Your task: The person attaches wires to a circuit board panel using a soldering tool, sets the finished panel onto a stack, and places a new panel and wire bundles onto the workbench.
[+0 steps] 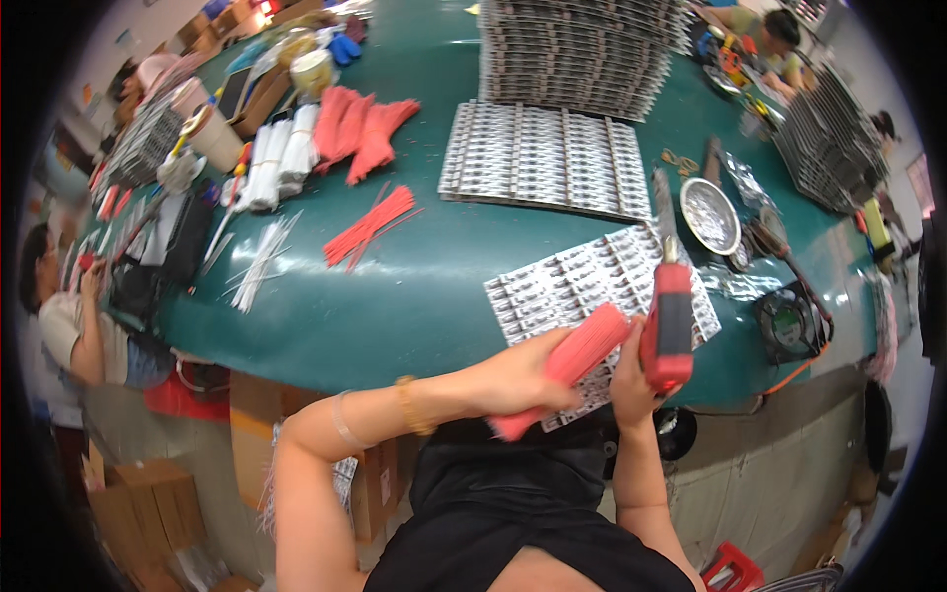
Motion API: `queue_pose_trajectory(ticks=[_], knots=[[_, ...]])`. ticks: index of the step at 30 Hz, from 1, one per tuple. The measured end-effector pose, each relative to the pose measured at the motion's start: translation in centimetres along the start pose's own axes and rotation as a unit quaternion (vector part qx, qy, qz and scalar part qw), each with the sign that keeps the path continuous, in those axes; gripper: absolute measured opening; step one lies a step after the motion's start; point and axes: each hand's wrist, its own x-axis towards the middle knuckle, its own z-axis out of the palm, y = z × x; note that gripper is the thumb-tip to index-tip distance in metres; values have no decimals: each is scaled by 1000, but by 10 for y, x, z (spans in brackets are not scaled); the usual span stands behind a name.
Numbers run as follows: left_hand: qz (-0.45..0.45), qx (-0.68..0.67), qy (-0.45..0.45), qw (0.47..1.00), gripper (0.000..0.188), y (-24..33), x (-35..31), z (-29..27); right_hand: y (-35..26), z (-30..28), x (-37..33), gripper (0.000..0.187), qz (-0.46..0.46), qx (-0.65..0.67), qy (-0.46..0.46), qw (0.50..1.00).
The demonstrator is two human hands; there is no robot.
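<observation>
A thick bundle of thin red wires (pixel 587 345) slants across my front, and my left hand (pixel 533 380) is closed around it. My right hand (pixel 631 380) is wrapped on a red-and-black power tool (pixel 673 326) with a metal neck pointing away from me; its exact kind is unclear. The right thumb lies close to the bundle's upper end, and I cannot tell whether it touches. Under both hands, a panel of small metallic parts in rows (pixel 538 296) lies tilted on the table, partly covered by the hands, bundle and tool.
On the green table (pixel 434 296) a second panel (pixel 543 158) lies before a tall stack of panels (pixel 582 49). Loose red wires (pixel 375 225), white wires (pixel 261 261) and red bundles (pixel 365 128) are leftward. A metal bowl (pixel 710 215) and small fan (pixel 789 324) stand right. Other people work nearby.
</observation>
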Motion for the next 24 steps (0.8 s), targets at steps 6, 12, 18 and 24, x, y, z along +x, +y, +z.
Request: queue_pose_trajectory(ticks=[6, 12, 18, 24], knots=[[39, 170, 165, 971, 55, 15, -70, -79, 57, -16, 102, 23, 18, 9, 91, 996], [-76, 426, 387, 814, 63, 43, -80, -182, 130, 8, 212, 35, 23, -143, -13, 989], [50, 624, 340, 701, 60, -7, -64, -241, 147, 37, 207, 43, 45, -145, -14, 988], [-10, 683, 375, 627, 66, -16, -60, -218, 114, 19, 179, 36, 39, 18, -46, 998]])
